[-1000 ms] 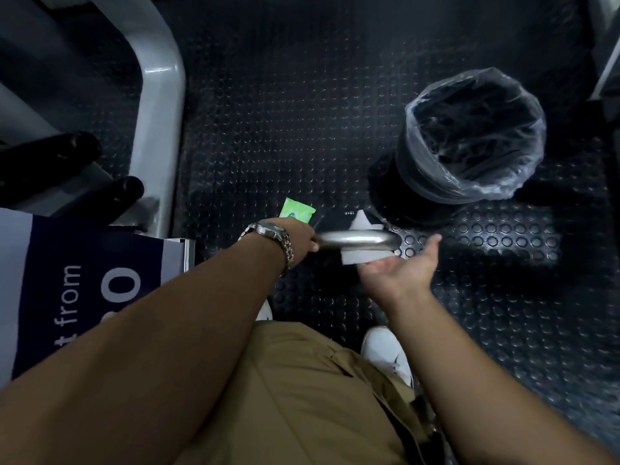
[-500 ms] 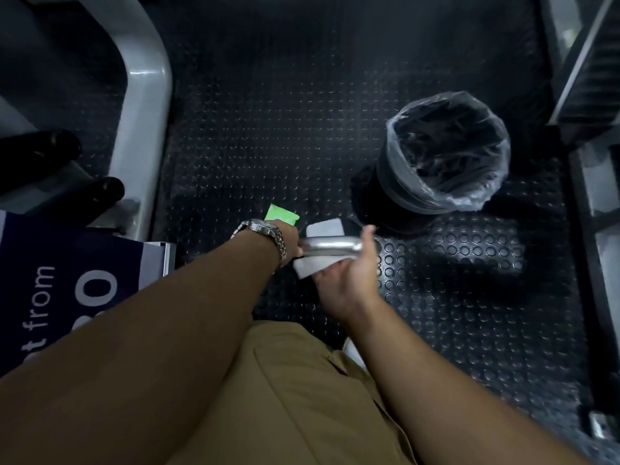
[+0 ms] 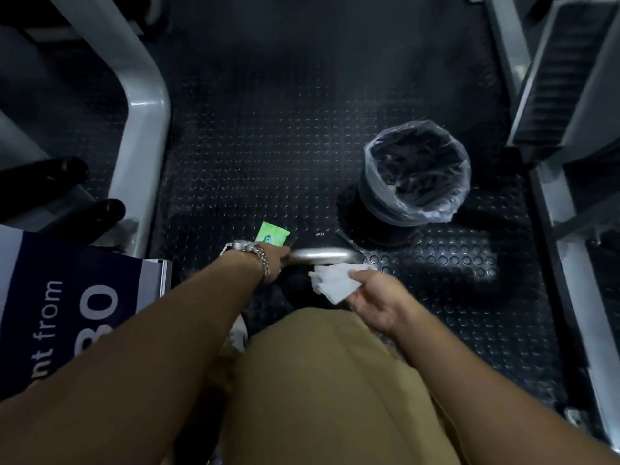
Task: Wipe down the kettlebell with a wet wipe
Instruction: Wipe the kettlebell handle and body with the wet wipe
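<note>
Here we see the left hand (image 3: 275, 261), a metal watch (image 3: 252, 252) on its wrist, reaching down and forward with the arm nearly straight; its grip is closed on the left end of the kettlebell (image 3: 320, 256) handle, a shiny metal bar lying across the view. The kettlebell's dark body sits on the studded rubber floor (image 3: 268, 146), mostly hidden below the handle. The right hand (image 3: 375, 298) is bent in at the wrist, palm turned partly up, its fingers pinched shut on a crumpled white wet wipe (image 3: 333, 283). We see the wipe just below the handle's right part; whether it touches the metal we cannot tell. A green wipe packet (image 3: 271, 233) lies on the floor just beyond the left hand. A bin (image 3: 416, 172) lined with clear plastic stands near the kettlebell, farther to the right.
</note>
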